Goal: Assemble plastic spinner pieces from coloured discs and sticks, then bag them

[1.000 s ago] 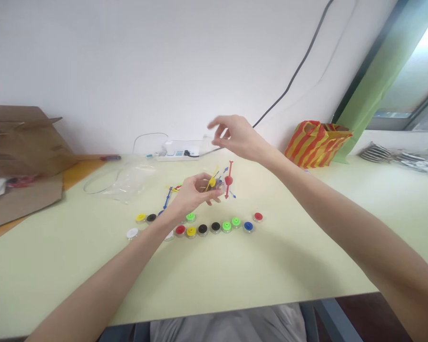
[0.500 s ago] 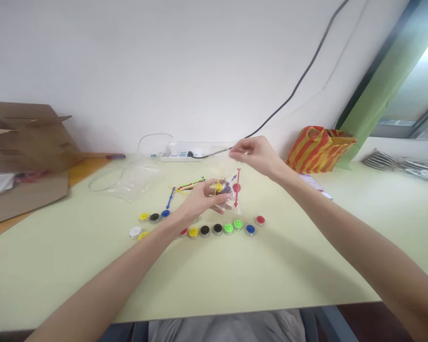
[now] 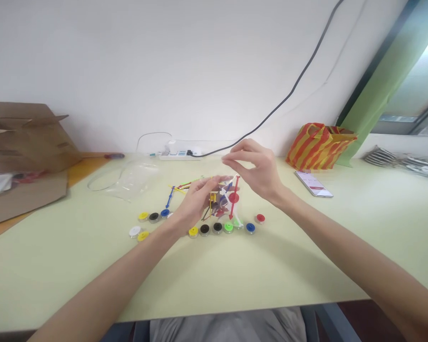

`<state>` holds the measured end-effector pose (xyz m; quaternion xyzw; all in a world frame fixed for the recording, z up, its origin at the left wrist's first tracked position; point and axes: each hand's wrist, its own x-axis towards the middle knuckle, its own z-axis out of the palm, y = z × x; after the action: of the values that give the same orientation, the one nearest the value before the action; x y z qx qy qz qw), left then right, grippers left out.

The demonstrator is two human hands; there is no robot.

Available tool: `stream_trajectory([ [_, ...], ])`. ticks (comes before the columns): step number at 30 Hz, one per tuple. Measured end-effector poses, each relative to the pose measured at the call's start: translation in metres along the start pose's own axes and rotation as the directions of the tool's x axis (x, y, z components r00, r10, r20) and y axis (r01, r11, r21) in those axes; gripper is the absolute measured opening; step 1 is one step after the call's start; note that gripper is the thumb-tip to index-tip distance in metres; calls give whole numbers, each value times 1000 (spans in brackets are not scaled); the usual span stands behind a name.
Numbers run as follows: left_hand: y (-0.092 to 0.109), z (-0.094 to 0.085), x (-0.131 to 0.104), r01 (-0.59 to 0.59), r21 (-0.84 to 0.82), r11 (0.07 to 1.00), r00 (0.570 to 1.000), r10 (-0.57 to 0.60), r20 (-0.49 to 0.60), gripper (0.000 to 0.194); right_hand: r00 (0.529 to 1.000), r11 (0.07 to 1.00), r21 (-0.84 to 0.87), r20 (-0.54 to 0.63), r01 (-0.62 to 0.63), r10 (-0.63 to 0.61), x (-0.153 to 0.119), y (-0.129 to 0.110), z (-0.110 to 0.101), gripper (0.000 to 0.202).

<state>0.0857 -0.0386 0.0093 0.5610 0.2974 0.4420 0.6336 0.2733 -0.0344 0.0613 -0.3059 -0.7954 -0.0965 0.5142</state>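
Note:
My left hand point(image 3: 198, 197) is wrapped round a clear plastic bag point(image 3: 239, 209) of coloured arrow pointers above the table. A red arrow pointer point(image 3: 234, 197) with a round hub shows at the bag's right side, beside white, blue and yellow ones. Over the bag, my right hand point(image 3: 258, 166) is closed in a pinch; whatever is between its fingertips is too faint to make out. Several round discs with coloured tops, such as a black disc point(image 3: 217, 228) and a blue disc point(image 3: 250, 228), lie below the hands. A blue arrow pointer point(image 3: 170, 197) rests left of the bag.
An empty-looking clear bag point(image 3: 131, 180) lies at the back left, near a cardboard box point(image 3: 28, 137). Against the wall sits a power strip point(image 3: 180, 156) with a black cable. A phone point(image 3: 314, 184) and a striped bag point(image 3: 317, 147) are at the right.
My left hand and the bag of pointers have come lower and nearer, over some discs. The right hand has shifted slightly down and left, uncovering more of the phone.

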Motion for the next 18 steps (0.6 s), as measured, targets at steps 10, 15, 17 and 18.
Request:
stream_trajectory([
  [10, -4, 9, -1, 21, -70, 997, 1000, -19, 18, 41, 850, 778, -350, 286, 522, -442, -44, 9, -19, 31],
  [15, -6, 10, -2, 59, -67, 996, 995, -53, 88, 42, 881, 831, -340, 342, 440, -326, -57, 3, -22, 36],
  [17, -6, 10, -2, 95, -82, 992, 992, -87, 88, 40, 885, 844, -326, 342, 426, -315, -61, -1, -22, 37],
  [18, -6, 11, -2, 121, -99, 988, 990, -112, 90, 38, 890, 851, -317, 333, 418, -313, -64, -2, -22, 37],
])
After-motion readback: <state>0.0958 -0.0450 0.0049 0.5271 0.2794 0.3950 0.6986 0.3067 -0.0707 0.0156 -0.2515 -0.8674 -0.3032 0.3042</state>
